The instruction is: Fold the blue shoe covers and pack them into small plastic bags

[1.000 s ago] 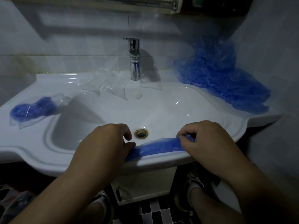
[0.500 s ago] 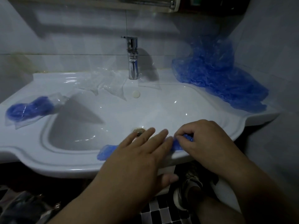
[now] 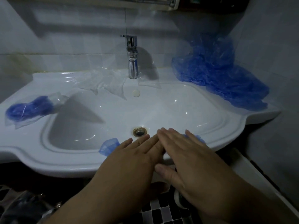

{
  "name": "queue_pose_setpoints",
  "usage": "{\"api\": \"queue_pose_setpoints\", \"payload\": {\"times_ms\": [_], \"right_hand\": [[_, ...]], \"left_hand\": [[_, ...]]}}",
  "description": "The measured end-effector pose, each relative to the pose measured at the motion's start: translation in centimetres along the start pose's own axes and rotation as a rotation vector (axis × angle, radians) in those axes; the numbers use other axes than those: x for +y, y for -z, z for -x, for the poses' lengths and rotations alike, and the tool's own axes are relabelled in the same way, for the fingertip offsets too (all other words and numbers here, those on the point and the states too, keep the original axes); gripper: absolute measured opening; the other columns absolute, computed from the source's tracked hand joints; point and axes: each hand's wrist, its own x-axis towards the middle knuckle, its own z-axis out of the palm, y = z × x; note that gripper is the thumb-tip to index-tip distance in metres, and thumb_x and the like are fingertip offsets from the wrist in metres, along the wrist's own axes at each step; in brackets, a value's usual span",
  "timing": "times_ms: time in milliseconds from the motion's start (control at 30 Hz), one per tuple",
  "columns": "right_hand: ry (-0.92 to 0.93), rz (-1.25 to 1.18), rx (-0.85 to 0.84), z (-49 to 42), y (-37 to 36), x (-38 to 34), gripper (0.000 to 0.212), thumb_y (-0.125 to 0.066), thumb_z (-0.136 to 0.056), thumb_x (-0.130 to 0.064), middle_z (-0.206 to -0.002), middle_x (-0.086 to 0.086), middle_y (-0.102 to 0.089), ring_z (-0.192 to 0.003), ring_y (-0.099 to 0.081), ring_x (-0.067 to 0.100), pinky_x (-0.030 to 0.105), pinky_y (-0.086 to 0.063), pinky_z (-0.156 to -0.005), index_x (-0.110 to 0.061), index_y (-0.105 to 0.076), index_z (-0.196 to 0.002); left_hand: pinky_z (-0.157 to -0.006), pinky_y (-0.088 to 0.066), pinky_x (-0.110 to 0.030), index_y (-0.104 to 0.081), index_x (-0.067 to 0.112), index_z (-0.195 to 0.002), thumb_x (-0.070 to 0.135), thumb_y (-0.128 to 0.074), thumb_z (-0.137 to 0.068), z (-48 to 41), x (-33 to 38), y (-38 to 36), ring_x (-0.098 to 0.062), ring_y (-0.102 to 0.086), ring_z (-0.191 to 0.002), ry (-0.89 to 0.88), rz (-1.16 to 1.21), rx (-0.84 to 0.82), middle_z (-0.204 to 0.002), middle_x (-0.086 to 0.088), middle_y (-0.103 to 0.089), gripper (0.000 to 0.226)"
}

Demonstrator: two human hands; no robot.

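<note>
Both grips open, fingers straight, palms down: left grip and right grip press flat on one blue cover laid along the sink front rim. Right fingertips overlap the left ones. Hands hide the cover's middle; only its thin, crinkled film ends stick out either side. Sink: glossy white ceramic, scalloped rim. Far-right rim: big rumpled pile of blue covers against the wall. Left rim: packed bag, clear plastic, blue wad inside. Back rim: empty bags, clear, wrinkled, beside chrome tap. Brass-ringed drain just beyond fingertips. Round cap below tap.
</note>
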Motion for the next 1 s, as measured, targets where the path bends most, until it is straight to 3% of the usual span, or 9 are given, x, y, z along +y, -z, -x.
{"api": "queue_pose_setpoints", "payload": {"times_ms": [33, 100, 200, 500, 733, 800, 867, 900, 1000], "right_hand": [[-0.015, 0.029, -0.005, 0.1, 0.1, 0.2, 0.102, 0.021, -0.062, -0.078, -0.161, -0.017, 0.011, -0.146, 0.014, -0.001, 0.032, 0.007, -0.121, -0.034, 0.009, -0.153], [-0.050, 0.061, -0.054, 0.3, 0.5, 0.7, 0.097, 0.012, -0.062, -0.078, -0.160, -0.017, 0.016, -0.146, 0.018, 0.005, 0.037, 0.007, -0.121, -0.040, 0.012, -0.151], [-0.093, 0.083, -0.130, 0.5, 1.4, 0.5, 0.090, 0.003, -0.062, -0.080, -0.160, -0.015, 0.019, -0.147, 0.019, 0.011, 0.041, 0.006, -0.122, -0.050, 0.016, -0.146], [-0.104, 0.093, -0.147, 0.6, 1.4, 0.5, 0.086, -0.002, -0.067, -0.078, -0.160, -0.016, 0.015, -0.147, 0.016, 0.008, 0.039, 0.004, -0.122, -0.050, 0.017, -0.146], [-0.075, 0.055, -0.094, 0.4, 1.9, -0.5, 0.095, 0.002, -0.061, -0.081, -0.157, -0.019, 0.024, -0.143, 0.029, 0.007, 0.043, 0.009, -0.121, -0.046, 0.015, -0.148], [0.045, 0.034, 0.000, -0.1, 1.8, -1.7, 0.090, -0.006, -0.071, -0.082, -0.157, -0.024, 0.022, -0.141, 0.030, 0.000, 0.041, 0.012, -0.120, -0.044, 0.010, -0.150], [0.134, -0.033, 0.004, -0.7, 1.2, -3.0, 0.081, -0.016, -0.081, -0.074, -0.159, -0.025, 0.010, -0.143, 0.022, -0.003, 0.038, 0.012, -0.120, -0.040, 0.001, -0.153], [0.145, -0.068, -0.017, -0.9, 0.9, -3.5, 0.078, -0.018, -0.084, -0.073, -0.160, -0.024, 0.004, -0.145, 0.016, -0.003, 0.037, 0.010, -0.120, -0.039, -0.002, -0.153], [0.060, -0.063, -0.069, -0.9, 0.6, -3.3, 0.083, -0.006, -0.077, -0.077, -0.161, -0.022, 0.000, -0.147, 0.009, 0.001, 0.037, 0.007, -0.121, -0.041, -0.003, -0.152]], "left_hand": [[-0.100, -0.048, -0.045, -0.044, 0.020, -0.143, 0.069, -0.041, -0.073, 0.2, 0.1, 0.3, -0.015, -0.054, -0.127, 0.034, -0.011, -0.011, -0.146, 0.000, -0.047, 0.085], [-0.116, -0.014, -0.037, -0.012, 0.023, -0.154, 0.071, -0.041, -0.083, 0.4, -0.3, 0.2, -0.010, -0.023, -0.145, 0.083, -0.115, 0.041, -0.159, 0.005, -0.010, 0.090], [-0.105, 0.011, -0.024, 0.014, 0.028, -0.152, 0.073, -0.043, -0.084, 1.2, -0.5, 1.1, -0.010, 0.003, -0.149, 0.212, -0.178, -0.085, -0.162, 0.010, 0.012, 0.099], [-0.119, -0.020, -0.035, -0.007, 0.022, -0.148, 0.076, -0.041, -0.082, 1.7, -0.8, 0.3, -0.020, -0.027, -0.138, 0.315, -0.250, -0.092, -0.151, 0.001, -0.027, 0.091], [-0.120, -0.005, -0.043, 0.012, 0.020, -0.151, 0.077, -0.040, -0.081, 1.5, -0.7, 1.2, -0.026, -0.003, -0.149, 0.378, -0.241, -0.230, -0.162, -0.005, 0.002, 0.105], [-0.118, -0.015, -0.050, -0.001, 0.015, -0.153, 0.073, -0.043, -0.082, 1.6, -0.7, 1.4, -0.033, -0.014, -0.148, 0.363, -0.206, -0.198, -0.161, -0.015, -0.008, 0.101], [-0.088, -0.050, -0.063, -0.049, 0.002, -0.135, 0.063, -0.042, -0.073, 1.6, -0.9, 1.5, -0.047, -0.057, -0.117, 0.256, -0.231, -0.200, -0.132, -0.031, -0.053, 0.088], [-0.066, -0.057, -0.057, -0.065, 0.000, -0.115, 0.060, -0.038, -0.064, 1.8, -1.2, 1.2, -0.043, -0.070, -0.092, 0.224, -0.283, -0.194, -0.109, -0.027, -0.068, 0.083], [-0.059, -0.056, -0.050, -0.071, 0.000, -0.102, 0.064, -0.033, -0.059, 1.9, -1.4, 1.0, -0.034, -0.073, -0.078, 0.261, -0.255, -0.155, -0.092, -0.017, -0.073, 0.086]]}}
